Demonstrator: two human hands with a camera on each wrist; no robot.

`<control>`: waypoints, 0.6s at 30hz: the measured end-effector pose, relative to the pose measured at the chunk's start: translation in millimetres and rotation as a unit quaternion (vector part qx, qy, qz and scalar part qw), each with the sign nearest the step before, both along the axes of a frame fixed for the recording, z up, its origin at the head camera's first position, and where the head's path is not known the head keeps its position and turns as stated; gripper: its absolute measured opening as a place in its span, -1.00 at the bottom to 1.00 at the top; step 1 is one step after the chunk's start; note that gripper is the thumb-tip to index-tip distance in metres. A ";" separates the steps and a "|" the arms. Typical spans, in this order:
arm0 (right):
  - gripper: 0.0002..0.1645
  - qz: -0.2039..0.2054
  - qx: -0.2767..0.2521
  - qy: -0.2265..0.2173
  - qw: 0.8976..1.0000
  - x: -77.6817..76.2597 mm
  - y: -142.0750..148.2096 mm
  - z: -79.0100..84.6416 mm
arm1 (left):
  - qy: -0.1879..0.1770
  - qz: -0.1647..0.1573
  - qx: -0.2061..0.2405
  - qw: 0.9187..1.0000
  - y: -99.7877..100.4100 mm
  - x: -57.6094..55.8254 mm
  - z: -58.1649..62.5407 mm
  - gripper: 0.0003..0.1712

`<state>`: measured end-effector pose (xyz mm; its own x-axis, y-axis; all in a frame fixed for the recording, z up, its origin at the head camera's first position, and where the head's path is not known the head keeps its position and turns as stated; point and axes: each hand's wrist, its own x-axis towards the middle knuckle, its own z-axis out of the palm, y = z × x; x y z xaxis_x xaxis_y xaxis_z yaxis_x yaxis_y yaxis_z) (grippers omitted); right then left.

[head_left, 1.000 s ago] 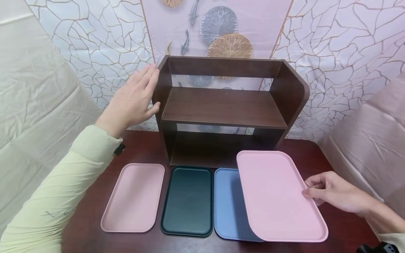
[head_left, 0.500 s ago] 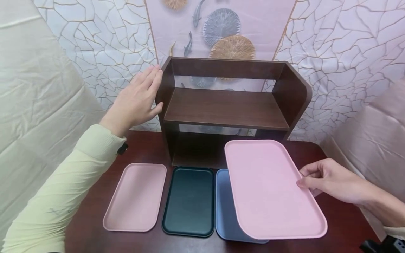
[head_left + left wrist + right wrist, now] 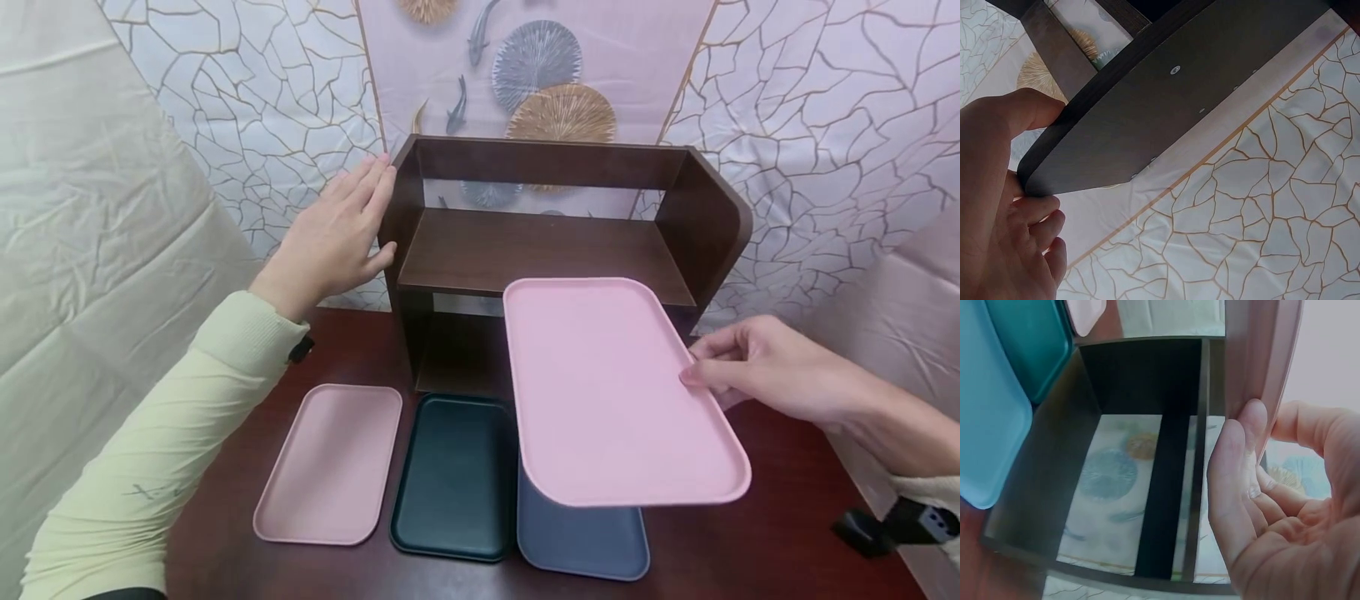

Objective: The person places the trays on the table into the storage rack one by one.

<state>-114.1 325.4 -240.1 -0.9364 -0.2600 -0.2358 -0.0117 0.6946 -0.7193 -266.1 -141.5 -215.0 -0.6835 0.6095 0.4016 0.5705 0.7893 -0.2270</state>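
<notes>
A pink tray point(image 3: 622, 392) hangs above the table, tilted, with its inner face showing. My right hand point(image 3: 772, 375) pinches it by the right edge between thumb and fingers. In the right wrist view the tray point(image 3: 1254, 356) is seen nearly edge-on. The dark brown two-tier shelf point(image 3: 540, 246) stands behind it, its lower right part hidden by the tray. My left hand point(image 3: 330, 229) rests on the shelf's left side panel point(image 3: 1166, 106), fingers straight in the head view. In the left wrist view its thumb and index finger touch the panel's rounded front edge.
On the table point(image 3: 217, 542) lie a paler pink tray point(image 3: 330, 467), a dark green tray point(image 3: 453, 475) and a blue tray point(image 3: 577, 537) in a row before the shelf. The held tray overlaps the blue one in view. A patterned cloth backdrop point(image 3: 847, 108) hangs behind.
My right hand has lifted the pink tray up and to the left, so it now covers part of the shelf's middle board. The left hand stays at the shelf's side; the view has shifted slightly.
</notes>
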 end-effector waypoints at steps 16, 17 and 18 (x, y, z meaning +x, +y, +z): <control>-0.50 -0.059 -0.010 0.015 0.998 -75.3 -45.9 35.2 | -0.007 0.006 -0.004 1.000 -0.2 0.1 0.9 -0.05; -0.51 -0.064 -0.019 0.013 0.998 -80.6 -49.1 35.9 | -0.007 0.006 -0.004 1.000 -0.3 0.0 0.7 -0.05; -0.50 -0.068 -0.029 0.011 0.997 -85.7 -52.3 36.5 | -0.007 0.006 -0.004 1.000 -0.4 -0.2 0.5 -0.05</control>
<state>-199.7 273.1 -203.6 -0.9687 -0.1422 -0.2033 0.0643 0.6476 -0.7592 -266.3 -141.9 -214.5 -0.6957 0.6046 0.3879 0.5647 0.7940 -0.2249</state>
